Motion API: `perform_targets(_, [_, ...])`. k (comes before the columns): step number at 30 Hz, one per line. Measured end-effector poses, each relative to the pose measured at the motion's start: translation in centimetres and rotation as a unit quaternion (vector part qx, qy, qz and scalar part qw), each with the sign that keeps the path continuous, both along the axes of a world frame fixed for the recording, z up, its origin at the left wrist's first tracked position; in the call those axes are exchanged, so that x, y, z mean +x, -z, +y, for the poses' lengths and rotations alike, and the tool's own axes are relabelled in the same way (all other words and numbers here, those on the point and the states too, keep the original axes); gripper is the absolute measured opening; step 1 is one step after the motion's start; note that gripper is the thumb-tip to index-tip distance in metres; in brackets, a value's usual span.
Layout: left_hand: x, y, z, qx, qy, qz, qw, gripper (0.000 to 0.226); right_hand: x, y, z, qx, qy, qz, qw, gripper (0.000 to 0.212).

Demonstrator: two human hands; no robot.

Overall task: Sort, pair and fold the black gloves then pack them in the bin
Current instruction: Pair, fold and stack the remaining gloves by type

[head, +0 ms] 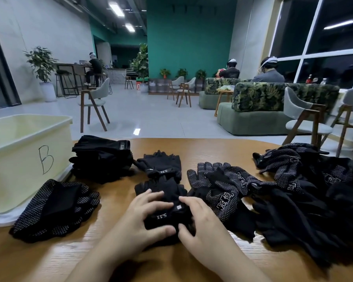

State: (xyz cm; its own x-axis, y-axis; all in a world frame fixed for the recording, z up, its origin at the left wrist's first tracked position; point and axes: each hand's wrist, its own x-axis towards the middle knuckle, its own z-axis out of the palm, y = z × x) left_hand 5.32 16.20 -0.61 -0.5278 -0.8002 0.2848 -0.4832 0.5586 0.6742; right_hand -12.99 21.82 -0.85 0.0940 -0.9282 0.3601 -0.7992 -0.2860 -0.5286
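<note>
A black fingerless glove marked 5.11 (163, 200) lies on the wooden table (49, 259) in front of me. My left hand (145, 218) grips its cuff end, fingers on top and thumb at the near edge. My right hand (200, 222) holds the same glove from the right, fingers curled at the cuff. Another fingerless glove (161, 163) lies just beyond. A stack of folded fingerless gloves (102, 157) sits beside the pale bin (14, 159) marked B at the left. Folded dotted gloves (55, 208) lie at the near left.
A loose heap of dotted and plain black gloves (293, 190) covers the right side of the table. Beyond the table's far edge are chairs (94, 102), sofas and several seated people.
</note>
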Motion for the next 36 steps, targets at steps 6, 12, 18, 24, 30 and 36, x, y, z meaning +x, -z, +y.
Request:
perform_targets(6, [-0.1, 0.2, 0.4, -0.02, 0.006, -0.065, 0.998, 0.047, -0.1, -0.7, 0.3, 0.041, 0.0, 0.019, 0.999, 0.063])
perform_targets(12, [0.5, 0.4, 0.4, -0.029, -0.009, -0.041, 0.999, 0.037, -0.3, 0.3, -0.2, 0.026, 0.012, 0.049, 0.998, 0.055])
perform_targets(18, [2.1, 0.5, 0.8, -0.008, -0.013, 0.022, 1.0, 0.05, 0.1, 0.0, -0.8, 0.006, 0.024, -0.006, 1.0, 0.055])
perform_targets(24, [2.0, 0.8, 0.8, 0.003, -0.004, 0.007, 1.0, 0.051, 0.2, -0.8, -3.1, 0.009, 0.06, 0.078, 0.995, 0.053])
perform_targets(30, [1.7, 0.9, 0.9, -0.004, -0.015, -0.022, 1.0, 0.039, 0.6, -3.0, -4.0, -0.016, 0.098, 0.083, 0.992, 0.024])
perform_targets(36, [1.6, 1.2, 0.8, -0.003, -0.028, -0.012, 1.0, 0.037, 0.5, -2.2, -2.8, -0.163, 0.13, 0.127, 0.97, 0.014])
